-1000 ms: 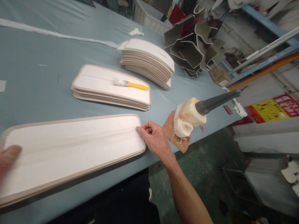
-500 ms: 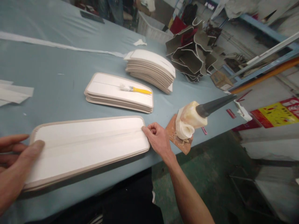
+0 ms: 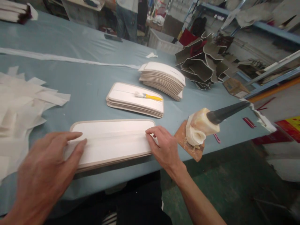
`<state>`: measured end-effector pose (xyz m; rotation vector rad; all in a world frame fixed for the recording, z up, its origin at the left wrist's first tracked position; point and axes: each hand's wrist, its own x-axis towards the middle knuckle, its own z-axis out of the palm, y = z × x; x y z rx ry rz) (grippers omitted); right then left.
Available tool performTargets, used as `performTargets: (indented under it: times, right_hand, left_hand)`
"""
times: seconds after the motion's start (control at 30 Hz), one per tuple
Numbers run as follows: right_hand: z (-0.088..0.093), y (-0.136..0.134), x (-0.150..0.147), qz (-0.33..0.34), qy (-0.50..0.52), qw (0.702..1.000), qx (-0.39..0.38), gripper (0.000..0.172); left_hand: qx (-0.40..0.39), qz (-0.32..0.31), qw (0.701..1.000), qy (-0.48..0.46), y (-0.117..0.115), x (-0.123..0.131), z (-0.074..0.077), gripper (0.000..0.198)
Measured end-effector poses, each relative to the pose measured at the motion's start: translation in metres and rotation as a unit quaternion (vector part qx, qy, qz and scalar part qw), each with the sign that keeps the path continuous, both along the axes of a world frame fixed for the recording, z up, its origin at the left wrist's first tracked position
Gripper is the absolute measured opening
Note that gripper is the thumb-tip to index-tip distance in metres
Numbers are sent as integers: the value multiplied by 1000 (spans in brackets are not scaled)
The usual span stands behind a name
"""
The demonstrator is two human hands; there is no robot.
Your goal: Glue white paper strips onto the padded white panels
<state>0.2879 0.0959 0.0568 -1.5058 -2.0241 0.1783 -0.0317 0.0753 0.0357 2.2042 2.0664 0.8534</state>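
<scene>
In front of me lies a long white panel (image 3: 114, 143) with rounded corners and a beige rim, on top of a few similar ones. A faint lengthwise band runs along its middle. My left hand (image 3: 49, 165) is over the panel's left end, its thumb and forefinger apart, holding nothing I can see. At the right end, my right hand (image 3: 165, 148) has thumb and forefinger closed together where the band ends. What is between those fingertips is too small to make out. Behind, a yellow-handled brush (image 3: 152, 97) rests on a second stack of panels (image 3: 133, 106).
A taller stack of curved panels (image 3: 161, 78) stands farther back, near dark folded pieces (image 3: 199, 65). To the right, a glue-crusted container with a black nozzle (image 3: 197, 125) sits on a brown board (image 3: 184, 134). Loose white strips (image 3: 30, 103) cover the table's left side.
The view has swung left, bringing the pile of strips into sight. My left hand has moved from gripping the panel's left edge to over its surface. My right hand stays at the right end.
</scene>
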Motion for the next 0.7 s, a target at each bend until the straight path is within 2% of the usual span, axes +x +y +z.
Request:
performTargets:
  times: [0.07,0.17,0.3,0.47,0.7]
  right_hand:
    - [1,5,-4,4,-37,999,-37,17]
    - [-3,12,-4,-3,-76,995,-61,17]
    - [-13,11,8,-9,-76,996,-55,16]
    - [-21,8,22,-15,-83,996,-32,15]
    - [-26,10,32,-8,-102,995,-1,15]
  left_hand:
    - [-51,-30,998,-8,3,14,14,41]
    - [-106,-28,994,8,8,18,20,45]
    - [-122,-7,992,36,9,7,14,49]
    - [-85,1,995,52,6,-4,1,51]
    - [-73,14,997,8,5,-17,-15,47]
